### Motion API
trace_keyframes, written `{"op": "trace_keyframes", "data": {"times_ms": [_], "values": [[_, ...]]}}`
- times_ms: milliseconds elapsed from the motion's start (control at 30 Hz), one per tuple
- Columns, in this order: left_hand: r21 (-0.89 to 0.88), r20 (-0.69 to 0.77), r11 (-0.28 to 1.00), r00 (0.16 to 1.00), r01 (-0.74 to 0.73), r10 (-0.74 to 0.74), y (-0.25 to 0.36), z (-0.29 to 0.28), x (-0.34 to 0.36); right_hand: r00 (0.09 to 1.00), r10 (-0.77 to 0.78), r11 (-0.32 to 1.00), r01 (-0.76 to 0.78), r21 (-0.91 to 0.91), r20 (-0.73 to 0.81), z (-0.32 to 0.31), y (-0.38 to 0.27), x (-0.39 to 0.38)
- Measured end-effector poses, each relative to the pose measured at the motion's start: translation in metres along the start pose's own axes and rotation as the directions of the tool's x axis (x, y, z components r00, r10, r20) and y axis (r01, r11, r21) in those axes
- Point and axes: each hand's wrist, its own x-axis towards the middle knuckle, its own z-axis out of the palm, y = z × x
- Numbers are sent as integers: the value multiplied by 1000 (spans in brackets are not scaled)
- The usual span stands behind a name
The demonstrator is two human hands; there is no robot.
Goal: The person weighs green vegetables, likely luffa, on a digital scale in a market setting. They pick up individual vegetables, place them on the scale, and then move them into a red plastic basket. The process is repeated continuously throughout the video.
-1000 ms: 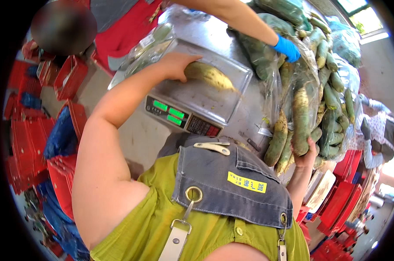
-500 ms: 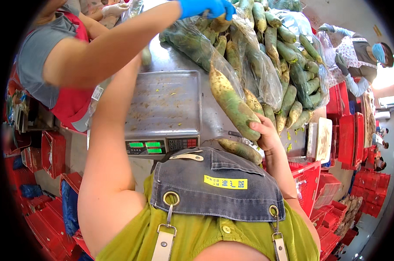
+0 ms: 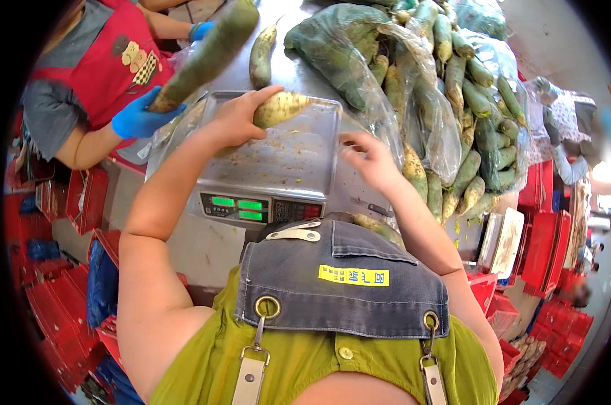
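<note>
My left hand is closed round a green radish with a pale yellowish tip, over the metal pan of a digital scale. The fingers hide part of the radish. To the right of the pan, my right hand is empty, its fingers loosely bent and apart, slightly blurred. A co-worker's blue-gloved hand on the left holds a large green radish. Behind the scale, another radish lies on the metal table.
Heaped radishes, partly in clear plastic bags, cover the table's right side. A knife and one radish lie near my apron. Red crates stand on both sides. Another person is at the far right.
The large radish has left my right hand, and a radish is now in my left hand over the scale. The co-worker's arm has drawn back left with a large radish.
</note>
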Motion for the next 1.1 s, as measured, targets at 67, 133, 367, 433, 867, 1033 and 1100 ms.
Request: {"op": "trace_keyframes", "data": {"times_ms": [67,133,367,433,867,1033,1100], "values": [[82,-27,995,998,-50,52,-18,7,-6,980,160,973,-137,184,-118,-10,42,10],[118,-10,993,1000,-2,3,-32,22,-13,933,246,955,-186,232,-265,-24,54,20],[84,151,996,988,6,-19,-41,30,-9,855,258,966,-241,96,-450,-95,163,63],[-195,-11,978,997,67,-71,-66,26,-11,850,247,968,-239,78,-466,-107,189,75],[-320,-367,934,889,157,-275,-95,-30,-78,657,473,879,-402,257,-587,-111,284,116],[-270,-308,934,899,232,-312,-83,-14,-74,726,496,862,-479,166,-477,-113,272,123],[-195,-279,961,928,197,-247,-68,-12,-71,716,532,843,-500,200,-452,-122,290,127]]}}
